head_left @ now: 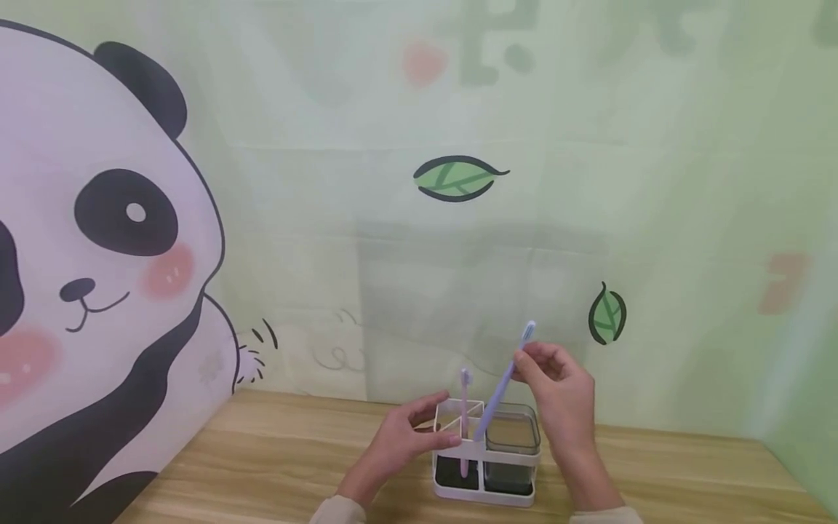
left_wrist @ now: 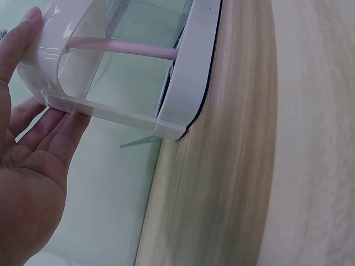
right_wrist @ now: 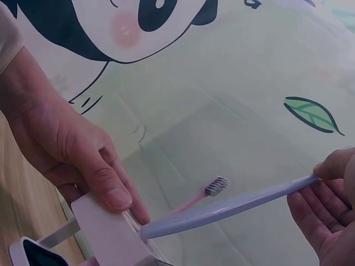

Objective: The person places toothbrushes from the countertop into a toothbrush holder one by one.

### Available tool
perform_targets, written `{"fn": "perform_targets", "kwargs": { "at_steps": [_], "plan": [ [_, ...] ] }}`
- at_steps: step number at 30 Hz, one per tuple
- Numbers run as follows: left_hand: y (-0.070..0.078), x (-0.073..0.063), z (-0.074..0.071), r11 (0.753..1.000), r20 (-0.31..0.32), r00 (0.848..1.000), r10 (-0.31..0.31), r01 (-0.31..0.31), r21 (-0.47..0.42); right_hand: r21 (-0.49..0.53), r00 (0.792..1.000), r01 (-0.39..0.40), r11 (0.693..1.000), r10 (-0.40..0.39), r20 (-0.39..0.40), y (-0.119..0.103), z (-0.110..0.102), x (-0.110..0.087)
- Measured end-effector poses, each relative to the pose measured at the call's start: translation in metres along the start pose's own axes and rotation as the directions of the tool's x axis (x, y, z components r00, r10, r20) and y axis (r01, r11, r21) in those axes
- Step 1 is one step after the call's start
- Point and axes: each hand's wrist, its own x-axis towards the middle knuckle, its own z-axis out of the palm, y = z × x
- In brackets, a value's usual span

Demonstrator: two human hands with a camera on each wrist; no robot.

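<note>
A white toothbrush holder (head_left: 513, 459) with a divided left side stands on the table. My left hand (head_left: 401, 438) grips its upper left part, thumb at the front and fingers behind; the left wrist view shows this hand (left_wrist: 39, 160) around the upper frame. A pink toothbrush (head_left: 464, 399) stands bristles up in a left compartment. My right hand (head_left: 564, 397) pinches a lavender toothbrush (head_left: 500, 389) near its head, between thumb and fingers. That brush slants, its handle end down at the holder's top edge near the middle; whether it is inside, I cannot tell.
A clear cup (head_left: 513, 440) sits in the holder's right side. Below is a wood-grain table (head_left: 275, 451). Behind the table hangs a pale green cloth (head_left: 294, 204) printed with a panda (head_left: 124, 306) and leaves.
</note>
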Motion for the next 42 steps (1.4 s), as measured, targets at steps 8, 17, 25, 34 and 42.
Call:
{"fn": "perform_targets", "kwargs": {
  "at_steps": [8,17,25,34,42],
  "plan": [
    [-0.001,0.001,0.001,1.0,0.001,1.0,0.009,-0.009,-0.001,0.022,0.998,0.05,0.998,-0.05,-0.034,0.005,0.006,0.0],
    [0.002,0.0,0.003,1.0,-0.01,1.0,-0.001,0.001,-0.009,-0.039,0.999,-0.008,0.999,0.009,0.039,0.019,0.009,0.002],
    [0.005,0.004,0.004,1.0,-0.015,1.0,0.002,-0.002,-0.001,-0.104,0.992,-0.039,0.994,0.051,0.116,0.027,0.006,0.006],
    [0.004,0.0,0.001,1.0,-0.006,1.0,-0.004,0.004,-0.015,-0.165,0.98,0.022,0.986,0.011,0.197,0.033,0.01,0.004],
    [0.004,-0.002,0.001,1.0,-0.006,1.0,-0.011,0.011,-0.017,-0.19,0.97,0.041,0.981,0.007,0.245,0.037,0.012,0.001]
  ]
}}
